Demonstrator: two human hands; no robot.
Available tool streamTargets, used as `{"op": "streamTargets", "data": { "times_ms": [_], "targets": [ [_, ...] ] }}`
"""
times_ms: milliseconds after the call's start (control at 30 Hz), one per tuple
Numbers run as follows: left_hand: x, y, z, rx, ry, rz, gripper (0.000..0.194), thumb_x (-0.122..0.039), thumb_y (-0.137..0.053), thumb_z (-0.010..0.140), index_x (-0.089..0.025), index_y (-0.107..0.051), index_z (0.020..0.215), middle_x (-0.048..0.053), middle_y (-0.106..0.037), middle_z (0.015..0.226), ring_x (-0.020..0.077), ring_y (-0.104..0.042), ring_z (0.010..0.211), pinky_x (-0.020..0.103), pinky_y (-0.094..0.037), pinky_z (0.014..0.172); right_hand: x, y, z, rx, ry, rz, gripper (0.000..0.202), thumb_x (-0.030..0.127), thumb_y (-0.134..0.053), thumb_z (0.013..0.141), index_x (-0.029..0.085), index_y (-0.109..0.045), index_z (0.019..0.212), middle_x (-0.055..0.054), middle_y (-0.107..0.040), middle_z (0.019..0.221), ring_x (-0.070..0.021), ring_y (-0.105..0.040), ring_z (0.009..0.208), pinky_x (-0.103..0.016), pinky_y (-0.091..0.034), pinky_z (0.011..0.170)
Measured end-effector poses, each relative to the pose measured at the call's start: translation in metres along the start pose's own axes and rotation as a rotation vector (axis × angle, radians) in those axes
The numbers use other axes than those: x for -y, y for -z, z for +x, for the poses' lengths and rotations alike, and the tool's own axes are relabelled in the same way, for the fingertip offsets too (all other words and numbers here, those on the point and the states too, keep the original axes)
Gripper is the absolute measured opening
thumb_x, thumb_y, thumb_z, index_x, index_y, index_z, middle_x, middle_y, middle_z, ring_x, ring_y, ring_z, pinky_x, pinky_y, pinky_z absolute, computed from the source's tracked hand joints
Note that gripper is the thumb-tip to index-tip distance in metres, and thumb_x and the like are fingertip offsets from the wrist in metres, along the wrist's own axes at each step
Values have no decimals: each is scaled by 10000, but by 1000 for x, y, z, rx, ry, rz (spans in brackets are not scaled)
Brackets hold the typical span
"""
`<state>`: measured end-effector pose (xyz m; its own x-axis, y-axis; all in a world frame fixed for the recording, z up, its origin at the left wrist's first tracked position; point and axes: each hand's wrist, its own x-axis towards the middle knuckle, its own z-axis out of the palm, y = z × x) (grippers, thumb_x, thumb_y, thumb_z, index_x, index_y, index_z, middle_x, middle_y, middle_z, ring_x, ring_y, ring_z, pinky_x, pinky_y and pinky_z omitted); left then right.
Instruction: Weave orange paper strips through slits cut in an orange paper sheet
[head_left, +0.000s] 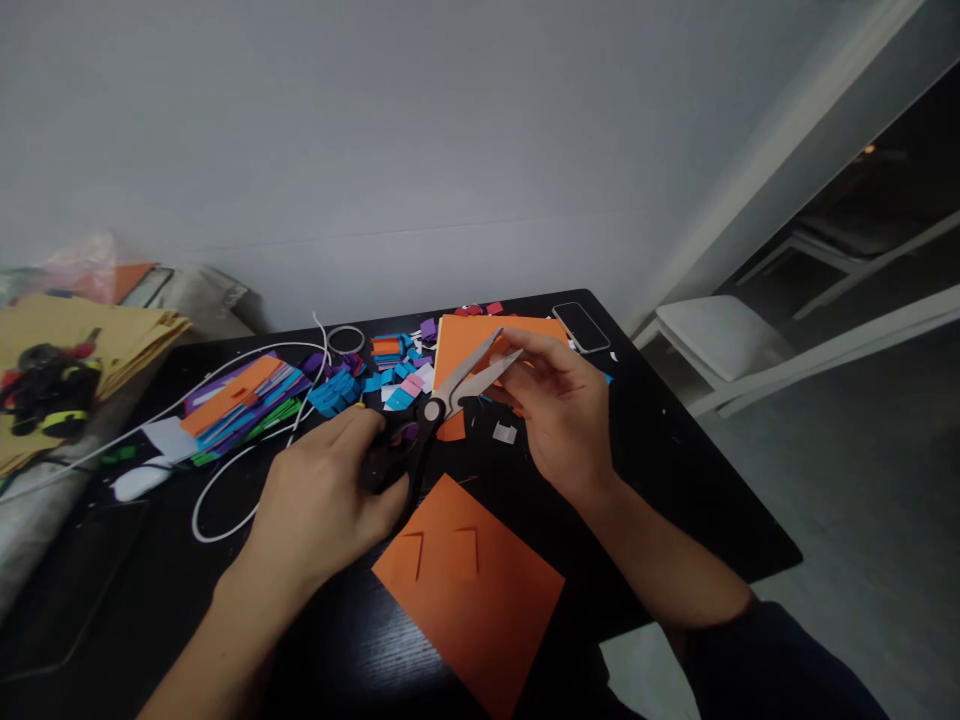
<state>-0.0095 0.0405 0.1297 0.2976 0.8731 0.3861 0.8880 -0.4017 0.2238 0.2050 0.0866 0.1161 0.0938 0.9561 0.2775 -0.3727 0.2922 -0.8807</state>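
Note:
My left hand (322, 490) is wrapped round the black handles of a pair of scissors (433, 410). Their metal blades stand apart and point up and to the right. Close to the blade tips, my right hand (559, 400) has its fingers curled together; whatever lies between them is hidden. Below the scissors lies an orange paper sheet (487, 610), turned cornerwise, with two small orange squares (466, 553) resting on it. Behind the blades, a stack of orange paper (461, 345) lies on the black table (675, 510), partly covered by my right hand.
Several coloured paper pieces (337, 393) are heaped behind the scissors, with bundled paper strips (244, 405) further left. A white cable (199, 510) loops across the left side. A phone (581, 328) lies near the back right corner. A white chair (720, 335) stands beyond the right edge.

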Motion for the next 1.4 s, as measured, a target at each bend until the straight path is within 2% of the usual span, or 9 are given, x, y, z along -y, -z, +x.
{"op": "streamTargets", "data": {
  "times_ms": [133, 333, 900, 1233, 1400],
  "targets": [
    [1, 0, 0, 18, 12, -21, 114, -293, -543, 842, -234, -466, 783, 6, -578, 672, 204, -580, 610, 307, -372, 563, 1, -1, 0, -20, -3, -32, 209, 250, -798, 875, 290, -795, 1080, 7, -801, 979, -192, -796, 906, -388, -712, 832],
    [2, -1, 1, 17, 30, -37, 125, -285, -532, 823, -240, -451, 740, 3, -556, 644, 192, -548, 571, 300, -351, 553, 6, -3, -1, -5, -2, 9, 196, 209, -788, 888, 323, -800, 1047, 21, -808, 1011, -194, -802, 918, -406, -713, 860],
    [6, -7, 0, -31, -38, 18, 119, -230, -512, 843, -237, -426, 761, -9, -531, 635, 175, -529, 542, 284, -349, 531, 5, -2, -1, -30, -38, -9, 194, 268, -820, 861, 292, -804, 1053, 0, -809, 977, -210, -800, 917, -425, -712, 866],
    [5, -8, 0, -17, 20, -16, 113, -244, -508, 834, -236, -448, 739, 0, -565, 631, 176, -553, 549, 287, -349, 527, 7, -3, 1, -49, -45, -40, 193, 268, -828, 840, 285, -807, 1031, -6, -807, 964, -212, -805, 902, -420, -711, 848],
    [6, -9, 1, -35, -19, -35, 126, -219, -518, 837, -234, -446, 734, -9, -541, 616, 175, -543, 533, 283, -347, 525, 7, -2, 0, -45, -51, -50, 192, 270, -820, 856, 294, -804, 1046, -9, -802, 974, -218, -804, 920, -445, -704, 869]
  ]
}}
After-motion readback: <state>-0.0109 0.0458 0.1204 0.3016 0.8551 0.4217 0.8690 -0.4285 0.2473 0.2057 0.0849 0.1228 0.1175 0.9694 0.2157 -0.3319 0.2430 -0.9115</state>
